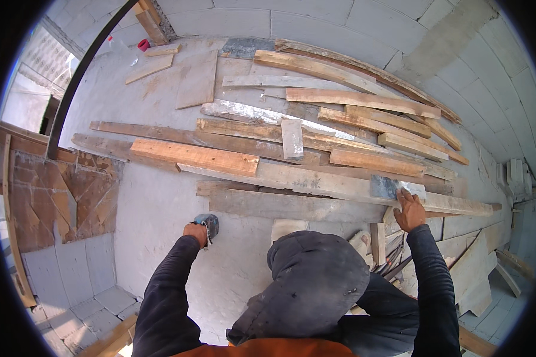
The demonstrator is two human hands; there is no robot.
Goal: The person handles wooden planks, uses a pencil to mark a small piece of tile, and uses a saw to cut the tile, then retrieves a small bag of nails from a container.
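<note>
My left hand (195, 232) is closed around a blue-and-dark power tool (211, 224), held low over the concrete floor; its exact kind is hard to make out. To the right, my right hand (409, 209) grips the near edge of a short board (385, 187) with dark grey stains, fingers on top and thumb at the side. That board lies on a long pale wooden beam (315, 180), which runs across in front of me. An orange-brown plank (194, 156) rests at the beam's left end. A wide weathered board (268, 204) lies on the near side.
Several loose planks (363, 102) lie beyond the beam, toward a block wall (315, 22). A small wood block (292, 138) sits across them. Brown panels (33, 202) stand at left. My bent knee (318, 279) is between my arms, with scrap boards (470, 279) to its right.
</note>
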